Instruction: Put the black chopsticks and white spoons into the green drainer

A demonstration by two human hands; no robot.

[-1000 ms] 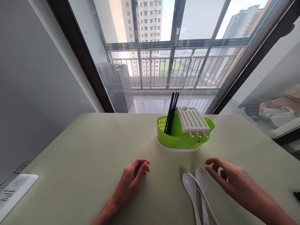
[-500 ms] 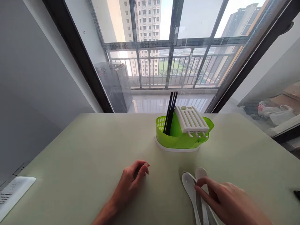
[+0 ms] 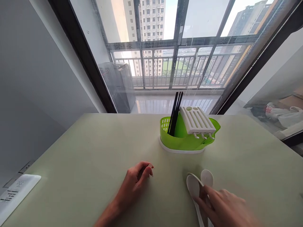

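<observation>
Several white spoons [image 3: 193, 188] lie bunched on the table, their bowls pointing away from me and partly overlapping. My right hand [image 3: 221, 206] is over their handles, thumb and fingers closed round a spoon with its bowl at the right [image 3: 207, 178]; the hand hides much of the handles. Resting on the table left of the spoons, my left hand [image 3: 138, 178] has curled fingers, the thumb against the index finger, and nothing visible in it. Beyond both hands stands a green cutlery holder [image 3: 181, 144] with a white slotted top. Black chopsticks [image 3: 175, 115] lean upright in its left compartment.
A white power strip [image 3: 17, 195] lies at the table's left edge. The pale table [image 3: 106, 148] ends at a glass door with a dark frame [image 3: 92, 69]. White bags [image 3: 284, 113] are beyond the glass at the right.
My right hand has moved slightly toward me along the spoons, uncovering more of the right spoon's bowl. My left hand keeps its pose. The whole view has shifted a little.
</observation>
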